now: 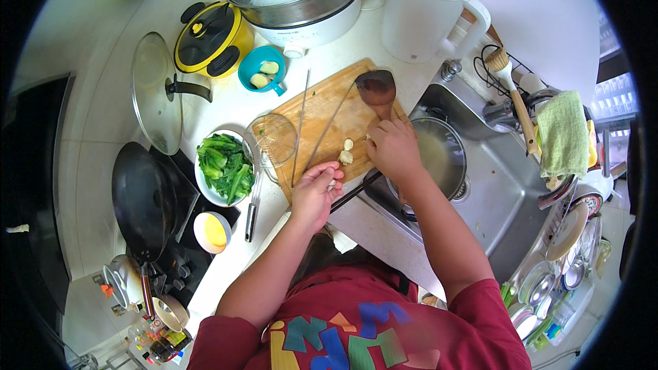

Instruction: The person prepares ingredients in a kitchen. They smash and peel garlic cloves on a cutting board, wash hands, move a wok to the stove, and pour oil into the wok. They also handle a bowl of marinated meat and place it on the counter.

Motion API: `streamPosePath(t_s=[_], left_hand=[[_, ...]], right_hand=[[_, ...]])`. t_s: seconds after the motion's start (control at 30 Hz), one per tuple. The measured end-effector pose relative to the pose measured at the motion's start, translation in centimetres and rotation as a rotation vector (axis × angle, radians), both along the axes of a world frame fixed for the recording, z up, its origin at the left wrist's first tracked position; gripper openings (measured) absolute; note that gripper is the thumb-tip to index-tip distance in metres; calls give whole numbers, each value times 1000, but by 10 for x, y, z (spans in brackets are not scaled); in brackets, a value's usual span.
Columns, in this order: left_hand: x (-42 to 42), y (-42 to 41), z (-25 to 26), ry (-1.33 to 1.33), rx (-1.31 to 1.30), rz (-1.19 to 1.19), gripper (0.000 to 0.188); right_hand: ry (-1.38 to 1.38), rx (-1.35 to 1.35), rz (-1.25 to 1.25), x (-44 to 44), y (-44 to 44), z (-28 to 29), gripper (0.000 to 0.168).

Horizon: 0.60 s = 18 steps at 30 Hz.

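Observation:
My left hand (317, 192) is at the near edge of a wooden cutting board (329, 108), its fingers curled around a small pale piece, perhaps garlic. My right hand (393, 146) lies at the board's right side, closed around something at the handle end of a dark wooden spatula (378, 87); the fingers hide the exact grip. Between the hands, peeled garlic cloves (346, 156) sit on the board. A metal skewer or chopstick (302, 123) and a wire strainer (272, 139) rest on its left part.
Leafy greens (226, 167) fill a white bowl; below it stands a bowl of yellow liquid (213, 231). A teal cup (261, 69) holds pale pieces. A black wok (144, 200) is at left. The sink (498, 190) at right holds a pot of cloudy liquid (434, 154).

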State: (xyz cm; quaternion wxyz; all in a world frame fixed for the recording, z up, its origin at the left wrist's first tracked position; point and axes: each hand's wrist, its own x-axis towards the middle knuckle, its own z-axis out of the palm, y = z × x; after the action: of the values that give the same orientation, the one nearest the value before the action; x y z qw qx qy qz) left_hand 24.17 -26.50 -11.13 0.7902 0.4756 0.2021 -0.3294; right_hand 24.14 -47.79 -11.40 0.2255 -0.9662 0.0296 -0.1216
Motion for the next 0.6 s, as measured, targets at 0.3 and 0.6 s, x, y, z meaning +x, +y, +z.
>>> streamPosePath(t_s=[0.3,0.6], left_hand=[[15,-29,13,-155,191,-34,20],[19,-30,13,-250,249,-90,18]], right_hand=[[180,1094,-128,-8,18,-4,20],[234,1040,-36,-15,26,13,21]])
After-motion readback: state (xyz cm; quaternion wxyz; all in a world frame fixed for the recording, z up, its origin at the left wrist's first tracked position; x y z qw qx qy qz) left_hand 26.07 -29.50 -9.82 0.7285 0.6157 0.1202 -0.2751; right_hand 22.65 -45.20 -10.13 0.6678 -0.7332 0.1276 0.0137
